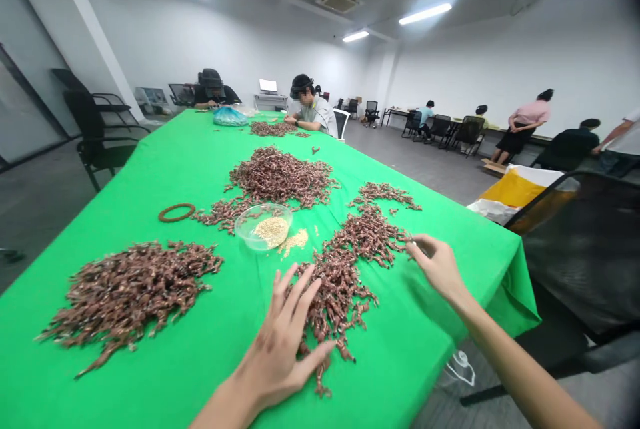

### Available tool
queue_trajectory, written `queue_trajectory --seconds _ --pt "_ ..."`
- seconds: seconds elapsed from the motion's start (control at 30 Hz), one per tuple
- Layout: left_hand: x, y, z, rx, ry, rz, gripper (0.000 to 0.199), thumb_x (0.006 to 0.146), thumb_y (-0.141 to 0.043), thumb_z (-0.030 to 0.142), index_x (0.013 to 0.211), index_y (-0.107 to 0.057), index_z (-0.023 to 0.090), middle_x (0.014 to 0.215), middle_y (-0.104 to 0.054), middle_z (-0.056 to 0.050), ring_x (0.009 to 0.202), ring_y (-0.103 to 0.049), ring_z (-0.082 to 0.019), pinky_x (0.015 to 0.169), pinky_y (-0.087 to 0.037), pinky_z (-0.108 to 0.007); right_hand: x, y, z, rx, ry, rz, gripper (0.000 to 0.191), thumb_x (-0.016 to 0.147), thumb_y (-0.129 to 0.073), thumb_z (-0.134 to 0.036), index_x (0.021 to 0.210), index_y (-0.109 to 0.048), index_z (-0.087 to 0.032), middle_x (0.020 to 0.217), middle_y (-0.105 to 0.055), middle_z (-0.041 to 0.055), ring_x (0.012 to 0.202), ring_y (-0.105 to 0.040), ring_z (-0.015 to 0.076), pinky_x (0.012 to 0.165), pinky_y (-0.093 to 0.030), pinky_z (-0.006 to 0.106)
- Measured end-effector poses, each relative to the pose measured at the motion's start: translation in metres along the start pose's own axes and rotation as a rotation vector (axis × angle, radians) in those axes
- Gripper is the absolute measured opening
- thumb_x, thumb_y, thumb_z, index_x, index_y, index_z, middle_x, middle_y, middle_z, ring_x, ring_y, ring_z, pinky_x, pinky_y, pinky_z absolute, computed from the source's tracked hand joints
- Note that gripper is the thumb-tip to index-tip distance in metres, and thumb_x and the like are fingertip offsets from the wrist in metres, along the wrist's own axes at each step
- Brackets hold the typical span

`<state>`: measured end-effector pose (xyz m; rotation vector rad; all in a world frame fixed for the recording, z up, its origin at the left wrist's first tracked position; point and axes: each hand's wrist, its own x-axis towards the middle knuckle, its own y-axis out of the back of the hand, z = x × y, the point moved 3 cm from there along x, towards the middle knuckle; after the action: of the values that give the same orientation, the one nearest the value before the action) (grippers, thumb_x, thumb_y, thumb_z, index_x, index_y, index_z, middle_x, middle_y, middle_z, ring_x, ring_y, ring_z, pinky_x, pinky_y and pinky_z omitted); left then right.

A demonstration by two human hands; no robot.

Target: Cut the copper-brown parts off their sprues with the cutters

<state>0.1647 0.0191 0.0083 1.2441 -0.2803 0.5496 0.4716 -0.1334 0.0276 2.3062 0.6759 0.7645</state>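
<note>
Reddish-brown, knobbly, twisted small pieces, of a kind I cannot tell, lie in a long heap (340, 289) before me. My left hand (287, 335) is open, fingers spread, resting over the left side of this heap. At the heap's right edge my right hand (437, 262) is closed in a pinch, thumb against fingers. What sits between its fingertips is too small to make out. Beyond my left hand stands a clear plastic bowl (243, 230) with pale grains in it, and a small spill of the same grains (295, 241) lies beside it.
More brown pieces form a left heap (130, 289) and a larger middle heap (280, 175) on the green cloth (240, 369). A brown ring (177, 213) lies left of the bowl. Two people sit at the far end near a blue bag (230, 116). A black chair (585, 249) stands right.
</note>
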Motion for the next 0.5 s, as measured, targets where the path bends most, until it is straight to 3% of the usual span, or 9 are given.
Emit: queue_trajectory --seconds 0.07,0.13,0.23,0.3,0.33,0.4,0.5 --pt "0.002 0.003 0.005 -0.017 -0.007 0.051 0.065 0.089 -0.061 0.032 0.149 -0.040 0.018 0.157 -0.041 -0.013 0.151 -0.020 -0.037 0.122 -0.013 -0.064 -0.038 0.001 -0.031 0.438 -0.015 -0.099 0.038 0.090 -0.058 -0.052 0.105 -0.064 -0.018 0.092 -0.071 0.0084 0.081 -0.068 0.0238 0.076 -0.054 0.035" --pt "0.003 0.005 0.015 -0.099 0.016 0.066 0.060 0.088 -0.060 0.034 0.145 -0.045 0.020 0.153 -0.046 -0.012 0.150 -0.022 -0.037 0.122 -0.014 -0.064 -0.080 -0.002 -0.063 0.688 -0.039 -0.190 0.034 0.090 -0.060 -0.050 0.112 -0.061 -0.024 0.095 -0.069 0.0067 0.082 -0.069 0.0244 0.076 -0.055 0.038" --pt "0.002 -0.005 0.042 -0.318 0.043 -0.050 0.076 0.082 -0.063 0.057 0.148 -0.045 0.026 0.157 -0.042 -0.010 0.150 -0.019 -0.041 0.120 -0.018 -0.065 -0.131 -0.015 -0.099 0.979 -0.065 -0.282 0.046 0.090 -0.063 -0.048 0.132 -0.050 -0.033 0.123 -0.061 0.0085 0.088 -0.070 0.0257 0.084 -0.056 0.044" --pt "-0.001 -0.015 0.061 -0.462 0.031 -0.115 0.080 0.080 -0.059 0.070 0.147 -0.048 0.028 0.157 -0.041 -0.008 0.150 -0.021 -0.042 0.119 -0.023 -0.063 -0.149 -0.028 -0.107 1.093 -0.090 -0.281 0.059 0.088 -0.066 -0.047 0.140 -0.042 -0.037 0.144 -0.047 0.0101 0.096 -0.069 0.0285 0.087 -0.057 0.047" --pt "-0.003 -0.019 0.068 -0.520 0.040 -0.116 0.072 0.084 -0.054 0.069 0.144 -0.052 0.029 0.156 -0.043 -0.007 0.149 -0.024 -0.040 0.118 -0.027 -0.061 -0.155 -0.036 -0.108 1.141 -0.093 -0.307 0.063 0.086 -0.067 -0.047 0.142 -0.039 -0.038 0.147 -0.044 0.0102 0.103 -0.068 0.0306 0.087 -0.057 0.048" --pt "-0.006 -0.024 0.074 -0.587 0.105 -0.075 0.054 0.093 -0.048 0.061 0.134 -0.063 0.030 0.152 -0.048 -0.005 0.148 -0.028 -0.035 0.117 -0.032 -0.058 -0.159 -0.047 -0.105 1.221 -0.097 -0.242 0.063 0.085 -0.066 -0.050 0.141 -0.040 -0.038 0.143 -0.048 0.0101 0.118 -0.061 0.0340 0.091 -0.056 0.051" --pt "-0.006 -0.026 0.074 -0.641 0.189 -0.028 0.038 0.095 -0.054 0.049 0.123 -0.071 0.032 0.141 -0.060 -0.005 0.143 -0.037 -0.033 0.116 -0.035 -0.056 -0.163 -0.057 -0.101 1.249 -0.136 -0.230 0.055 0.087 -0.063 -0.051 0.137 -0.043 -0.038 0.141 -0.051 0.0091 0.125 -0.056 0.0341 0.101 -0.050 0.057"
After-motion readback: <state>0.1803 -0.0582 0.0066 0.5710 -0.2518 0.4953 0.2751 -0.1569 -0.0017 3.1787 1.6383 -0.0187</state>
